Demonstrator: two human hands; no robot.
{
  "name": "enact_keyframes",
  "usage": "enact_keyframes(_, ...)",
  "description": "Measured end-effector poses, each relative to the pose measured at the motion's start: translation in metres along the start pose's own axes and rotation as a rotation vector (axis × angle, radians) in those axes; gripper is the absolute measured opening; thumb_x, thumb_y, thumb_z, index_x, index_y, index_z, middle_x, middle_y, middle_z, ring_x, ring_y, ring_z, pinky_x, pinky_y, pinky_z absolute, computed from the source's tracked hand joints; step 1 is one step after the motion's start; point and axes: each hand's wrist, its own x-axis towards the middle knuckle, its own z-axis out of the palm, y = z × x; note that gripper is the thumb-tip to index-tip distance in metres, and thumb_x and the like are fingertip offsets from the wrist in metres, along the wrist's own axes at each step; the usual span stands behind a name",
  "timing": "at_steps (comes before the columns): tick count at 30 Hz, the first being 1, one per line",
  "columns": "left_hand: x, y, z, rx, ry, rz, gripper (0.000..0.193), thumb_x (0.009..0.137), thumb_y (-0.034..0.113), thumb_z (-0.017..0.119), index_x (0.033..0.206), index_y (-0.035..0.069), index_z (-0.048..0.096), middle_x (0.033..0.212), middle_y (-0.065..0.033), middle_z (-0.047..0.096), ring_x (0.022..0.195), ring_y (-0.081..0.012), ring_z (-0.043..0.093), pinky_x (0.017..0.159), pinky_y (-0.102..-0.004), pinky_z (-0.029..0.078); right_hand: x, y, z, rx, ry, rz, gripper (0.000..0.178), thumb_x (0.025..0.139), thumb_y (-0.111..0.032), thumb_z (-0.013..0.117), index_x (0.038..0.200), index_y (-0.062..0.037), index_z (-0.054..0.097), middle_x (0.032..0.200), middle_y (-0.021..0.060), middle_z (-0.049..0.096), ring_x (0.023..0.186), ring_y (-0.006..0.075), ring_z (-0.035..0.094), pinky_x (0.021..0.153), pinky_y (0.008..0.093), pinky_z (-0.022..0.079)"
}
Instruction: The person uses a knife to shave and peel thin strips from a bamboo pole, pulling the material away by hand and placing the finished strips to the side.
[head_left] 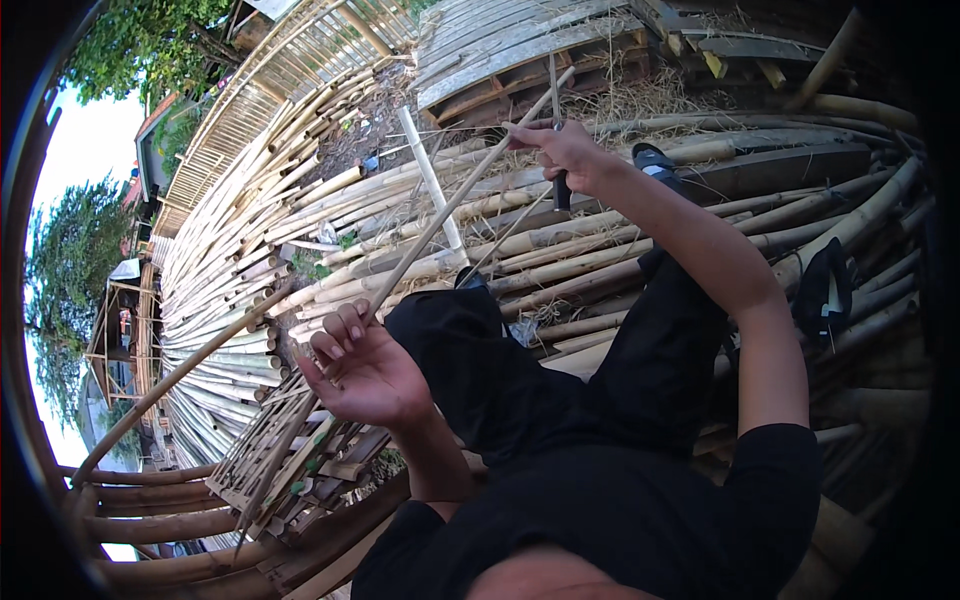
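Note:
My right hand [572, 158] is closed on a knife with a dark handle [562, 192], its narrow blade [555, 90] pointing away. The index finger and thumb of that hand also meet a long thin bamboo strip [455, 205]. The strip slants down to the left and passes behind my left hand [365, 370]. That hand is palm up, its fingers loosely curled and apart, with nothing visible in the palm. Beyond the hand, a thin length [275, 460] continues toward the lower left, over a pile of split bamboo pieces [325, 460].
Many bamboo poles [220, 270] lie stacked at left and under my legs. A pale flat slat [430, 180] lies across poles ahead. Beyond are a wooden pallet [530, 65] and a bamboo fence [290, 70]. A bamboo rail [190, 365] slants at left; a dark sandal [825, 290] lies at right.

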Motion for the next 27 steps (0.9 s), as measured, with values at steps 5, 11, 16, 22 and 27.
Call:
enact_keyframes(5, -0.047, -0.001, -0.025, 0.249, 0.128, -0.135, 0.049, 0.098, 0.033, 0.030, 0.125, -0.003, 0.048, 0.122, -0.0216, 0.054, 0.125, -0.0383, 0.043, 0.109, -0.0501, 0.028, -0.002, -0.006, -0.010, 0.110, -0.028, -0.078, 0.021, 0.082, -0.022, 0.073, 0.085, -0.0044, 0.063, 0.073, 0.0043, 0.065, 0.041, 0.0038, 0.031, 0.040, 0.0238, 0.026)
enact_keyframes(11, -0.087, 0.003, -0.025, -0.040, 0.404, -1.042, 0.062, 0.097, 0.045, 0.024, 0.132, -0.003, 0.041, 0.114, -0.0200, 0.056, 0.108, -0.0347, 0.055, 0.098, -0.0468, 0.040, -0.003, -0.012, -0.009, 0.087, 0.027, -0.079, 0.018, 0.087, -0.019, 0.067, 0.095, -0.0031, 0.062, 0.079, 0.0021, 0.062, 0.043, 0.0024, 0.029, 0.039, 0.0206, 0.021)
enact_keyframes(16, -0.094, 0.000, -0.026, 0.490, -0.121, -0.967, 0.050, 0.096, 0.034, 0.045, 0.126, -0.005, 0.046, 0.104, -0.0174, 0.057, 0.088, -0.0288, 0.061, 0.089, -0.0380, 0.045, -0.003, -0.009, -0.008, -0.060, 0.038, -0.126, 0.021, 0.084, -0.023, 0.071, 0.085, -0.0035, 0.064, 0.062, -0.0031, 0.047, 0.043, 0.0047, 0.030, 0.041, 0.0248, 0.024)
enact_keyframes(22, -0.059, -0.038, -0.019, 1.552, -0.316, -0.400, 0.036, 0.096, 0.018, 0.052, 0.126, -0.001, 0.046, 0.078, -0.0070, 0.057, 0.069, -0.0137, 0.057, 0.062, -0.0254, 0.047, 0.000, -0.007, -0.013, -0.110, -0.081, -0.098, 0.022, 0.084, -0.025, 0.071, 0.084, -0.0043, 0.064, 0.055, -0.0060, 0.041, 0.043, 0.0050, 0.030, 0.041, 0.0260, 0.026)
enact_keyframes(27, -0.072, -0.056, -0.045, 0.783, -0.125, -1.141, 0.028, 0.098, 0.024, 0.048, 0.113, 0.000, 0.053, 0.062, 0.0010, 0.048, 0.040, -0.0049, 0.038, 0.039, -0.0186, 0.031, -0.004, -0.007, -0.004, -0.124, -0.088, -0.065, 0.019, 0.088, -0.023, 0.066, 0.089, -0.0045, 0.061, 0.065, -0.0027, 0.054, 0.040, 0.0019, 0.028, 0.038, 0.0211, 0.021)
